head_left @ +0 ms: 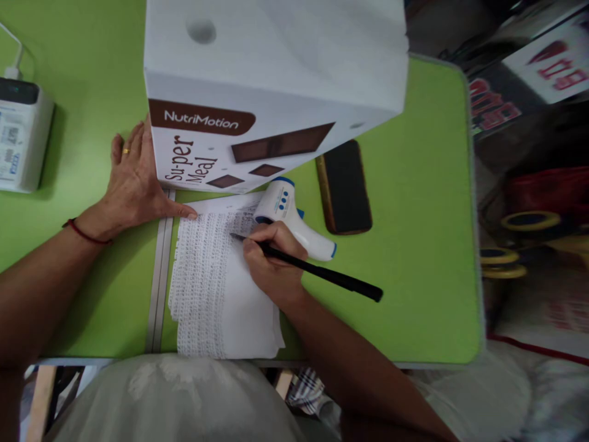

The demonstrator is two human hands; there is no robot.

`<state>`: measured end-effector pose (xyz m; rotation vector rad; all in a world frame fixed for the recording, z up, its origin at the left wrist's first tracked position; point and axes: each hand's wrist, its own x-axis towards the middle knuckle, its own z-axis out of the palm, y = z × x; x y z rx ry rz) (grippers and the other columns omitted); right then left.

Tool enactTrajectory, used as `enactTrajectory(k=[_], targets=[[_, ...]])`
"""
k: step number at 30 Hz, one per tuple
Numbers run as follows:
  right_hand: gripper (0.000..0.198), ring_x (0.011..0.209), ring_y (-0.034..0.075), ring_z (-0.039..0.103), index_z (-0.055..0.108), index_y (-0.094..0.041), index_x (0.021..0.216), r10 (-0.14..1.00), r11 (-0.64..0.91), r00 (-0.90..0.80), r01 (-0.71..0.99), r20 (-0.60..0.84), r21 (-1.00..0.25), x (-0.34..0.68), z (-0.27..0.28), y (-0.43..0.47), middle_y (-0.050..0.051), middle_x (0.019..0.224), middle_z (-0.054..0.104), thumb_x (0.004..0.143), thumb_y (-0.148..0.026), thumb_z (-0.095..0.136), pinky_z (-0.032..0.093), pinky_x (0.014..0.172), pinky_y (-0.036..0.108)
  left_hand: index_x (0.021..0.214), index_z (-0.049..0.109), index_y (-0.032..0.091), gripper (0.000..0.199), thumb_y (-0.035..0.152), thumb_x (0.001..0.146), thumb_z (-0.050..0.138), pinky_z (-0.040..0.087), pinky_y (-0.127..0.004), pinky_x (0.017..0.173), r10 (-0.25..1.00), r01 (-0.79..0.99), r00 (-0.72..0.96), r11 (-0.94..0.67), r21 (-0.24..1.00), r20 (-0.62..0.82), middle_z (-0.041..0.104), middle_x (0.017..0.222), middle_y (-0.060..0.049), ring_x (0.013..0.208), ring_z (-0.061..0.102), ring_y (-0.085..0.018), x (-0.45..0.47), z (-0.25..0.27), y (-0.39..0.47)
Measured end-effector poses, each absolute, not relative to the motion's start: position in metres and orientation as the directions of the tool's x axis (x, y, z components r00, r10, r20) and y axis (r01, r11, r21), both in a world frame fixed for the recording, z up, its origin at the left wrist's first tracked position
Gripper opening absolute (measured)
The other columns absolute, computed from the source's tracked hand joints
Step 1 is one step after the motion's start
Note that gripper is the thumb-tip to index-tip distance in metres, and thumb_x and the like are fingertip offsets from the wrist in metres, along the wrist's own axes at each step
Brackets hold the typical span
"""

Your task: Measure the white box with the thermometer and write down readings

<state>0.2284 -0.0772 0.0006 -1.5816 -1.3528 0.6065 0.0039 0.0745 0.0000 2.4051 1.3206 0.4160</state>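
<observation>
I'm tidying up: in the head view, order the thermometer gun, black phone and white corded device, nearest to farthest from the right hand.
1. Thermometer gun: just beyond the right hand.
2. Black phone: farther off, to its right.
3. White corded device: at the left edge.

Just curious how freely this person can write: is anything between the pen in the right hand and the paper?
Nothing visible stands between the pen, held in the right hand, and the paper: the pen's tip is at the written lines. A white gun-shaped device overlaps the paper's upper right corner, beside the hand.
</observation>
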Motion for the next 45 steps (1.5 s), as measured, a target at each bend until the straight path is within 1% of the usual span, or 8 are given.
enactTrajectory(k=[6, 15, 19, 22, 26, 36, 41, 45], targets=[[0.010, 0.051, 0.010, 0.052, 0.052, -0.025, 0.069, 0.953, 0.064, 0.233, 0.467, 0.193, -0.882, 0.2291, -0.0016, -0.0769, -0.007, 0.059, 0.058, 0.075, -0.021, 0.060, 0.044, 0.050, 0.027, 0.159, 0.026, 0.019, 0.148, 0.112, 0.046, 0.045, 0.008, -0.060, 0.129, 0.863, 0.768, 0.501, -0.477, 0.427, 0.063, 0.032, 0.167, -0.018, 0.157, 0.021, -0.044, 0.0051, 0.0026, 0.0730], [0.014, 0.050, 0.009, 0.050, 0.052, -0.024, 0.070, 0.945, 0.203, 0.136, 0.466, 0.297, -0.861, 0.2296, -0.0062, -0.0750, -0.009, 0.059, 0.055, 0.076, -0.014, 0.060, 0.043, 0.049, 0.024, 0.156, 0.031, 0.017, 0.151, 0.112, 0.041, 0.050, 0.005, -0.062, 0.129, 0.864, 0.764, 0.502, -0.463, 0.451, 0.037, 0.030, 0.166, -0.022, 0.158, 0.019, -0.046, 0.0064, 0.0036, 0.0743], [0.014, 0.049, 0.009, 0.048, 0.052, -0.025, 0.070, 0.949, 0.186, 0.139, 0.474, 0.282, -0.861, 0.2297, -0.0057, -0.0756, -0.009, 0.057, 0.054, 0.075, -0.015, 0.060, 0.040, 0.047, 0.024, 0.153, 0.035, 0.016, 0.150, 0.114, 0.040, 0.042, 0.004, -0.063, 0.128, 0.860, 0.744, 0.508, -0.468, 0.477, 0.052, 0.030, 0.165, -0.023, 0.158, 0.018, -0.046, 0.0059, 0.0026, 0.0741], [0.013, 0.050, 0.009, 0.049, 0.052, -0.025, 0.070, 0.952, 0.146, 0.169, 0.486, 0.256, -0.862, 0.2295, -0.0045, -0.0759, -0.008, 0.058, 0.055, 0.075, -0.016, 0.060, 0.041, 0.048, 0.025, 0.152, 0.037, 0.016, 0.150, 0.113, 0.038, 0.047, 0.003, -0.061, 0.129, 0.866, 0.753, 0.499, -0.450, 0.480, 0.031, 0.030, 0.166, -0.022, 0.158, 0.017, -0.046, 0.0064, 0.0043, 0.0744], [0.013, 0.049, 0.009, 0.047, 0.049, -0.025, 0.067, 0.956, 0.125, 0.176, 0.483, 0.236, -0.866, 0.2286, -0.0028, -0.0756, -0.008, 0.056, 0.054, 0.074, -0.018, 0.058, 0.040, 0.048, 0.025, 0.150, 0.037, 0.006, 0.158, 0.111, 0.033, 0.054, 0.000, -0.063, 0.129, 0.865, 0.744, 0.502, -0.438, 0.504, 0.010, 0.026, 0.166, -0.028, 0.157, 0.016, -0.050, 0.0078, 0.0065, 0.0755], [0.013, 0.049, 0.009, 0.048, 0.049, -0.025, 0.069, 0.948, 0.125, 0.190, 0.514, 0.255, -0.848, 0.2277, -0.0013, -0.0766, -0.008, 0.057, 0.054, 0.075, -0.018, 0.057, 0.041, 0.047, 0.025, 0.147, 0.046, 0.013, 0.148, 0.106, 0.033, 0.065, 0.001, -0.065, 0.128, 0.869, 0.701, 0.491, -0.434, 0.567, 0.059, 0.037, 0.162, -0.021, 0.155, 0.019, -0.052, 0.0073, 0.0055, 0.0752], [0.014, 0.049, 0.008, 0.048, 0.049, -0.025, 0.069, 0.946, 0.126, 0.198, 0.501, 0.255, -0.856, 0.2276, -0.0001, -0.0778, -0.008, 0.057, 0.054, 0.076, -0.016, 0.058, 0.041, 0.047, 0.024, 0.148, 0.043, 0.006, 0.157, 0.107, 0.030, 0.064, 0.001, -0.065, 0.128, 0.876, 0.728, 0.481, -0.416, 0.544, 0.027, 0.033, 0.163, -0.026, 0.155, 0.018, -0.052, 0.0082, 0.0064, 0.0757], [0.013, 0.051, 0.009, 0.050, 0.050, -0.025, 0.069, 0.937, 0.120, 0.226, 0.509, 0.268, -0.852, 0.2278, -0.0011, -0.0778, -0.008, 0.058, 0.054, 0.076, -0.016, 0.058, 0.042, 0.050, 0.025, 0.148, 0.043, 0.009, 0.153, 0.108, 0.032, 0.062, 0.002, -0.066, 0.128, 0.869, 0.716, 0.493, -0.435, 0.546, 0.045, 0.033, 0.163, -0.025, 0.156, 0.018, -0.051, 0.0077, 0.0048, 0.0764]])
